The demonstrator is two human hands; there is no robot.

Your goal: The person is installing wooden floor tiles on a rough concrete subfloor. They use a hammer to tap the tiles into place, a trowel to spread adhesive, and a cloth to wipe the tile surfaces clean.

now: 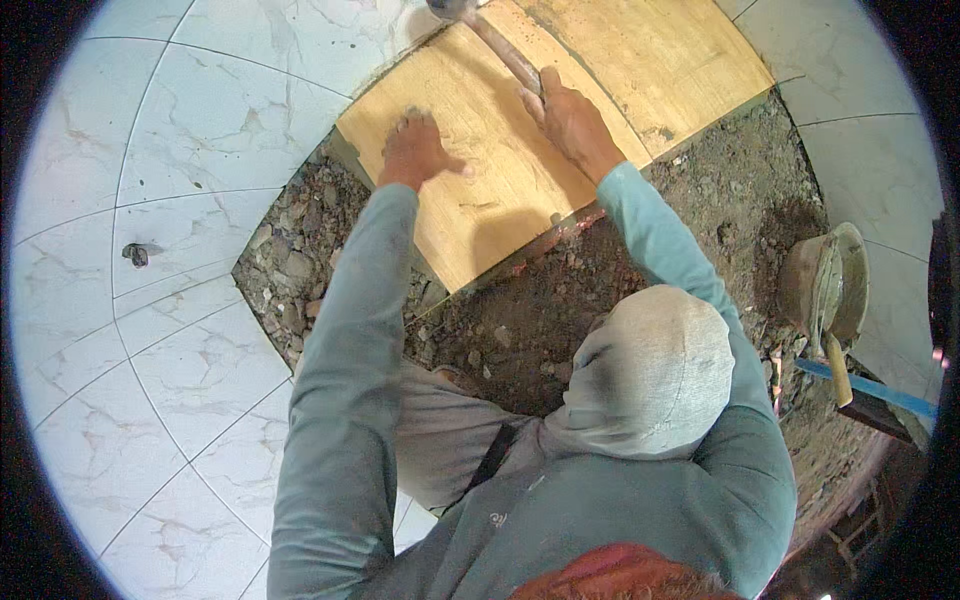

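My left hand [415, 150] rests on a yellow wood-patterned floor tile [450, 215], its fingers spread. My right hand [575, 125] is wrapped round the handle of a mallet [505, 55]. The mallet's dark head lies at the top of the view, over the far edge of the same tile, and is partly cut off by the rim. Beside it on the right lies a second yellow tile [660, 60], with a thin dark joint between the two. Both tiles border bare soil on their near side.
White marbled tiles [210, 130] surround the dug patch of soil and stones [510, 340]. A bucket [850, 275] with a trowel [836, 365] stands at the right, near a blue bar [880, 390]. A small dark lump [138, 255] lies on the left tiles.
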